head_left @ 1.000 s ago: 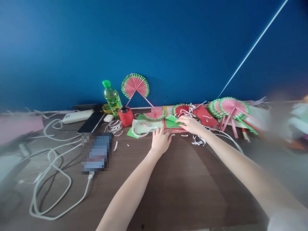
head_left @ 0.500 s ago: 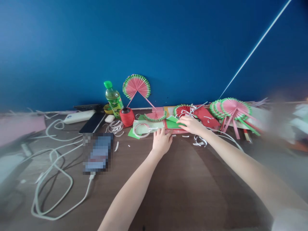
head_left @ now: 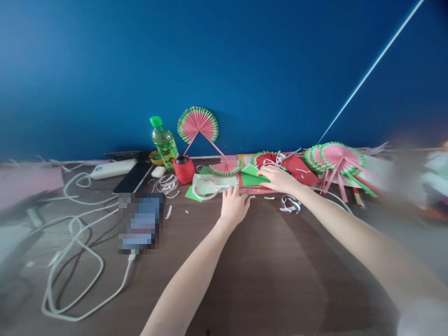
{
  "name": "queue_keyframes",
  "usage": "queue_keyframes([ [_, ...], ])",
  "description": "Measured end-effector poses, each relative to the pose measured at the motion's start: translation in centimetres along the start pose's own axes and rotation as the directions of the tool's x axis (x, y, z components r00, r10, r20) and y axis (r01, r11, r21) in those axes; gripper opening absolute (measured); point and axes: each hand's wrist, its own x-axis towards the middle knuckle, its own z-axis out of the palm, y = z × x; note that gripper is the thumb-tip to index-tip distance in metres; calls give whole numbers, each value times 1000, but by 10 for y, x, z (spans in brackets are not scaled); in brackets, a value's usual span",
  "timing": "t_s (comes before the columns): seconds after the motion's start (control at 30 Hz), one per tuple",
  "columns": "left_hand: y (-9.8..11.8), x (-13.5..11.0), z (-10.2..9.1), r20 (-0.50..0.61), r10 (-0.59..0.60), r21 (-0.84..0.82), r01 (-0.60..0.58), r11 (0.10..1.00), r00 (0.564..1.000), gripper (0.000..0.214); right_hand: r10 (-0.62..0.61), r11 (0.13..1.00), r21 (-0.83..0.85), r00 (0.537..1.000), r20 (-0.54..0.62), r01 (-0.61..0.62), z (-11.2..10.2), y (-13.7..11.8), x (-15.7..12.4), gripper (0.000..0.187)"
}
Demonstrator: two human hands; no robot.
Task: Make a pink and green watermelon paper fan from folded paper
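Note:
My right hand (head_left: 282,180) pinches a sheet of green paper (head_left: 255,178), one part of which is raised and folded over. The green sheet lies on a low stack of coloured paper. At the front edge of that stack rests my left hand (head_left: 234,206), fingers laid forward and thumb pointing right. Beside its fingertips, a pale ring like a tape roll (head_left: 206,199) has a whitish strip running toward the hand. Behind the hands are a small pink-and-green pleated paper fan (head_left: 226,168) and a red-and-green one (head_left: 265,158).
Another pleated fan (head_left: 198,123) leans on the blue wall. Left of the stack stand a red thread spool (head_left: 184,170) and a green-capped bottle (head_left: 164,142). A phone (head_left: 142,221) with a looped white cable lies left. Several fans (head_left: 341,156) are piled right. Paper curls (head_left: 290,204) lie about.
My right hand has drawn the green sheet's raised part up a little further, showing more of it. My left hand stays nearly in place. The view shifts slightly.

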Motion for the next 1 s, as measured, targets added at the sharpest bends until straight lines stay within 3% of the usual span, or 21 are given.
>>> queue_keyframes([
  [0.17,0,0,-1,5,0,-2,0,1000,1000,38,-47,999,-13,998,-45,46,-1,-3,-2,20],
  [0.37,1,0,-3,9,-4,-6,4,1000,1000,37,63,997,-24,989,-134,-67,1,-9,2,19],
  [0.63,0,-1,-3,15,-5,2,5,1000,1000,38,62,997,51,998,25,-63,-5,-4,1,19],
  [1.0,0,0,-1,13,-2,-3,2,1000,1000,38,26,998,60,999,48,-29,-3,3,2,20],
])
